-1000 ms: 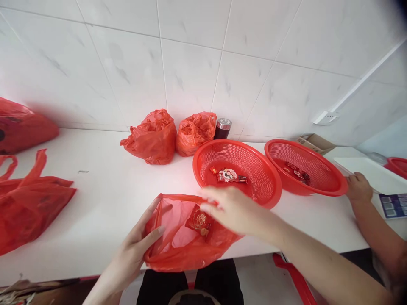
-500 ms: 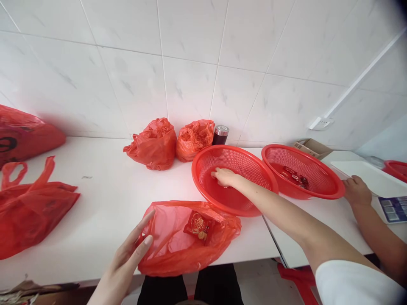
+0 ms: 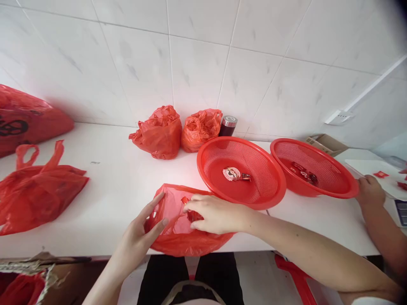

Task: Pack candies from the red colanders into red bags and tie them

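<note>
My left hand [image 3: 140, 233] is at the left side of a red plastic bag [image 3: 190, 245], thumb and index finger apart along its open mouth, holding it. The other fingers are partly hidden by the bag. My right hand [image 3: 213, 213] reaches into the bag's mouth, fingertips pinched around small red wrapped packets [image 3: 194, 216]; the fingers partly cover them. Just beyond the bag, a red perforated basket [image 3: 210, 169] contains a round printed piece [image 3: 231, 173] and a small dark-wrapped piece [image 3: 246, 176].
A second red basket [image 3: 343, 186] with wrapped pieces stands right, near a co-worker's hand [image 3: 370, 191] and a white tray [image 3: 365, 167]. Filled red bags [image 3: 159, 135] and a dark flask [image 3: 228, 126] stand by the wall. Another red bag [image 3: 41, 190] lies left.
My right hand has moved from inside the near basket to inside the bag, uncovering the pieces in the basket. My left hand stays at the bag. Red packets now show on the tray at right.
</note>
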Available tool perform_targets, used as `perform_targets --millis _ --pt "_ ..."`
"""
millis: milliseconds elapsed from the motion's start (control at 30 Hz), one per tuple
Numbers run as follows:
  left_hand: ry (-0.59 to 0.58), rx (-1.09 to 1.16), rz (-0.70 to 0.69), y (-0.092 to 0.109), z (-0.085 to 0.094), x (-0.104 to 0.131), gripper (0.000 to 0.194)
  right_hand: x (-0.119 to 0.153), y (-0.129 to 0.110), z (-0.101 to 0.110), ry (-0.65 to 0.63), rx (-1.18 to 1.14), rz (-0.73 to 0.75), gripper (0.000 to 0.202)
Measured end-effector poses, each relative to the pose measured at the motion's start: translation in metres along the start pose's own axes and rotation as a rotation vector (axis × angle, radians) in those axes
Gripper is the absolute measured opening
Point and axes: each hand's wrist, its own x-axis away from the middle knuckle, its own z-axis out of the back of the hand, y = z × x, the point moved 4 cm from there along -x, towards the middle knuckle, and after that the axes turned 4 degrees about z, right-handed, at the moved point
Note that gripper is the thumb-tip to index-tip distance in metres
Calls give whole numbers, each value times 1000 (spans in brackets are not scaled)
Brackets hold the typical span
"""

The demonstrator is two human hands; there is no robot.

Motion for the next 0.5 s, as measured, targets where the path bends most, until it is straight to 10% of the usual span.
perform_targets --millis 133,267,367,500 --pt "-20 -46 -47 2 2 -2 69 -2 0 -5 15 -6 16 32" --pt "14 -51 -75 -1 5 1 67 0 20 37 220 -89 15 31" --pt "38 -99 -112 -2 3 5 65 6 70 76 386 64 -190 36" --pt "45 -99 -118 -2 -1 10 64 20 157 92 179 298 -569 83"
